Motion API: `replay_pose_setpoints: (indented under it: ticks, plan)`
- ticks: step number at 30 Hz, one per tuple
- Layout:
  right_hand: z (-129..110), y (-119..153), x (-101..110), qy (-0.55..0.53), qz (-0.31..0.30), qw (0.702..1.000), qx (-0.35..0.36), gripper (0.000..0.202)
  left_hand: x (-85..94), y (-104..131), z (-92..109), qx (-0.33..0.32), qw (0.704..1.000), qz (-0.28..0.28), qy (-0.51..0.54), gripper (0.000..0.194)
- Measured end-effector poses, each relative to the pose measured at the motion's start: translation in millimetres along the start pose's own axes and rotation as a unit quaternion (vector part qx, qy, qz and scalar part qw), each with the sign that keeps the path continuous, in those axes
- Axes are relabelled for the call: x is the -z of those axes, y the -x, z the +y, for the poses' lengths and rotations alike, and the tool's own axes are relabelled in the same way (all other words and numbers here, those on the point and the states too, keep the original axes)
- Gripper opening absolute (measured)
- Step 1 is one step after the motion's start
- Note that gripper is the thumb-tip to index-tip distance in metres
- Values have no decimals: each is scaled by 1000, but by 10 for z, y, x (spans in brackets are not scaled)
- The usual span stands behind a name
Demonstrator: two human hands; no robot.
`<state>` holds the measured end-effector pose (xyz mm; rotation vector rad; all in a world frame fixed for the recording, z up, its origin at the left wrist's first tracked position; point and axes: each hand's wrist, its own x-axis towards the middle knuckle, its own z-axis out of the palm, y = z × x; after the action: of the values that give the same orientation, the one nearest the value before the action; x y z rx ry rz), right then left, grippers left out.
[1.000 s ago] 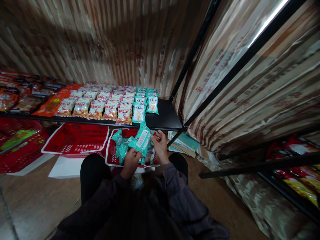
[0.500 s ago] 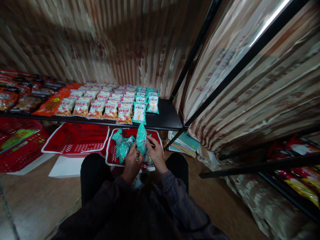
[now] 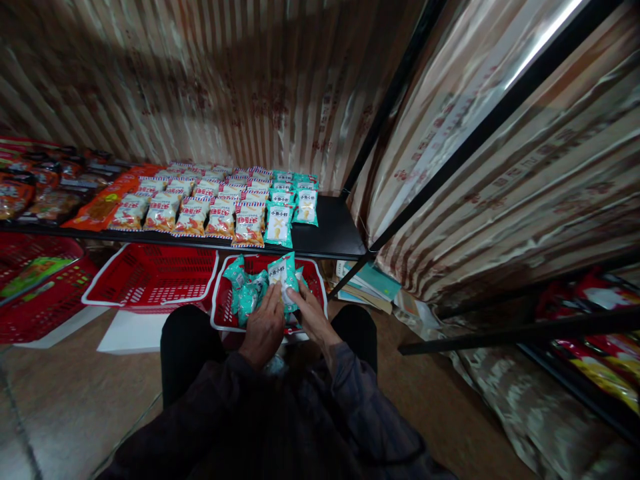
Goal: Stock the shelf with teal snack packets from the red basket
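Observation:
Between my hands is a teal and white snack bag, its printed front tilted up toward me. My left hand grips its lower left part, fingers lying along the front. On the other edge, my right hand holds it with the thumb across the front. Both hands are over a red basket with a white rim, where more teal bags lie loosely. Just beyond, matching teal bags stand in two columns on a black shelf.
Left of the teal columns, orange and white snack bags fill rows on the shelf. Another red basket sits to the left. A black post rises at the shelf's right end, with books below and striped cloth behind.
The teal bag has turned from its side edge to show its white printed front. My left fingers have moved up onto its front, and my right hand has closed in against its edge.

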<state>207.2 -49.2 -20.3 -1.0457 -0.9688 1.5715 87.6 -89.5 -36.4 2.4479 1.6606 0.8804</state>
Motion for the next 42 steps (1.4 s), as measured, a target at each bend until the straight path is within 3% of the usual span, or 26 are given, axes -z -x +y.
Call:
replay_pose_setpoints:
  ticks: [9, 14, 17, 20, 23, 25, 29, 32, 35, 42]
  plan:
    - [42, 15, 89, -98, 16, 994, -52, 51, 129, -14, -24, -27, 994, -29, 99, 16]
    - [74, -9, 155, -157, 9, 986, -61, 42, 88, -35, -82, 76, 970, 19, 228, 15]
    - [76, -23, 176, -169, 4, 983, -64, 44, 41, -104, -111, 191, 916, 48, 350, 13]
    - [60, -15, 193, -150, -6, 986, -71, 45, 8, -194, -136, 301, 823, 53, 479, 18]
    - [29, 5, 205, -153, -18, 985, -77, 46, 28, -266, -140, 383, 744, 45, 546, 30]
    - [14, 17, 210, -164, -27, 983, -80, 47, 77, -304, -122, 414, 714, 42, 563, 35]
    - [26, 35, 223, -168, -29, 980, -99, 43, 188, -386, -55, 430, 701, 13, 569, 37]
    - [56, 50, 240, -178, -19, 978, -108, 41, 201, -454, -6, 425, 669, -24, 609, 35]
    - [87, 62, 278, -163, -9, 981, -105, 42, 141, -503, 26, 396, 643, -8, 655, 39]
    - [185, 66, 430, -114, 14, 988, -104, 38, -79, -516, 32, 399, 666, 47, 628, 51]
